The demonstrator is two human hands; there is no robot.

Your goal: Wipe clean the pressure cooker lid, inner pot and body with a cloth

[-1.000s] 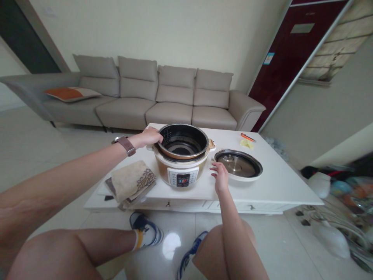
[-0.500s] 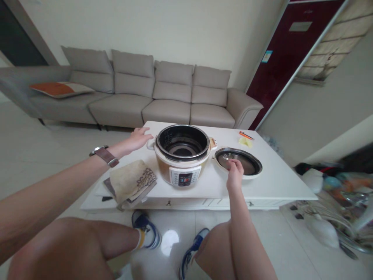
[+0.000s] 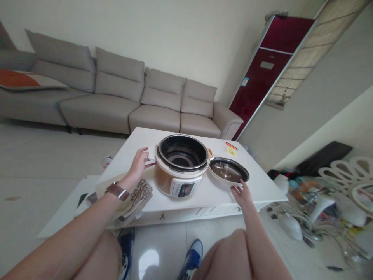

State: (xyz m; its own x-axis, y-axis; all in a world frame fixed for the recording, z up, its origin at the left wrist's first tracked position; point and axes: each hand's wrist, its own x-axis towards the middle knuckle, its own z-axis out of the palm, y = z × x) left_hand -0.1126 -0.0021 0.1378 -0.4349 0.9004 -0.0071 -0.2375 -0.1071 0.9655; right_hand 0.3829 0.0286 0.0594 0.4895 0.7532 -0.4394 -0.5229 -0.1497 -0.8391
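Observation:
An electric pressure cooker stands upright on the white table, its lid off and the dark inner pot inside it. My left hand is at the cooker's left side handle, with thumb and fingers closed about it. To the right of the cooker lies its lid, metal inner face up with a black ring. My right hand grips the lid's near right edge between thumb and fingers. A folded patterned cloth lies left of the cooker, partly hidden behind my left wrist.
An orange knife-like tool and a yellow slip of paper lie toward the table's far right. Beyond the table runs a grey sofa. Piled household items sit on the floor at right.
My right hand has moved from the lid's inner face to its near right edge. My left hand has come onto the cooker's left handle. The view has tilted and shifted.

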